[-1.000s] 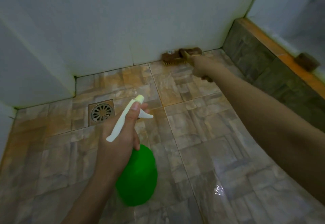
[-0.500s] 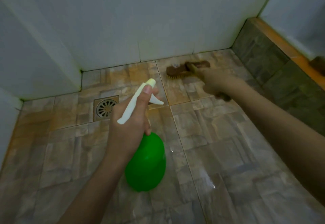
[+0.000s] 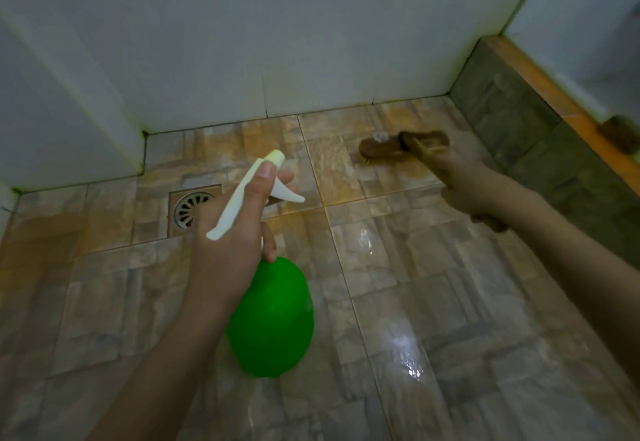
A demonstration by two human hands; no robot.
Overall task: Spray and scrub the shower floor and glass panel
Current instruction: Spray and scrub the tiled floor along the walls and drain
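Observation:
My left hand (image 3: pixel 227 246) grips the neck of a green spray bottle (image 3: pixel 272 319) with a cream trigger head, thumb on top, nozzle aimed at the far floor. My right hand (image 3: pixel 471 186) holds the wooden handle of a brown scrub brush (image 3: pixel 384 149), whose bristles rest on the tan tiled shower floor (image 3: pixel 398 267) near the back wall. The tiles in front of me shine wet. No glass panel is clearly visible.
A round metal drain (image 3: pixel 190 208) sits in the floor left of the bottle. White tiled walls (image 3: pixel 311 42) close the back and left. A dark stone curb (image 3: pixel 519 118) with an orange top runs along the right, with a small brown object (image 3: pixel 620 134) on it.
The brush has come back from the wall corner toward me and slightly left along the floor. My view has shifted, and the bottle stays held in my left hand.

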